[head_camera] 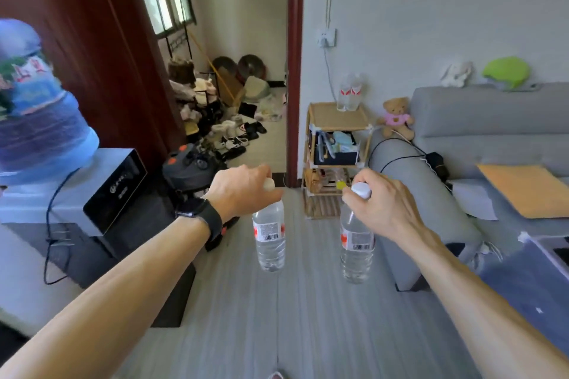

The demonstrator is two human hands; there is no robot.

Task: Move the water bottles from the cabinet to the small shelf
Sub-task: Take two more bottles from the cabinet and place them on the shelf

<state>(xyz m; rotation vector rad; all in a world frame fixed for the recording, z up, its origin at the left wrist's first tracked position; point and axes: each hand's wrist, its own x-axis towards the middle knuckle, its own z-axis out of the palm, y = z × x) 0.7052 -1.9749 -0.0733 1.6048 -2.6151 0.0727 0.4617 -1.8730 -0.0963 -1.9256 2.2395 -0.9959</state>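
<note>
The left hand [243, 191], a watch [197, 212] on its wrist, is curled over the neck of the left bottle [269, 240], the white cap poking out between the fingers. The right hand [378, 203] grips the right bottle [357, 249] the same way, fingers wrapped round the neck just under the cap. Both bottles hang straight down below the hands, clear of the floor [277, 317], side by side but apart. They are clear, thin-walled plastic and look full, so each should be fairly heavy for its size. The walls will likely dent under a squeeze, and the label band may be slick. The neck, with its stiff collar under the cap, seems the sound place to hold for a one-handed carry, since the weight hangs from the ridge rather than on friction. For setting a bottle down upright, a grip round the body would give more control, though the neck hold will probably do. Hung this way they can swing, so a careless landing could knock a neighbour over. Ahead of the hands, a little beyond the right one, stands the shelf [335, 123], with two bottles [349, 92] already upright at the back of its top tray and bare room in front of them. To the right of the right hand runs the sofa [492, 120]. The cabinet cannot be picked out in this view.
</note>
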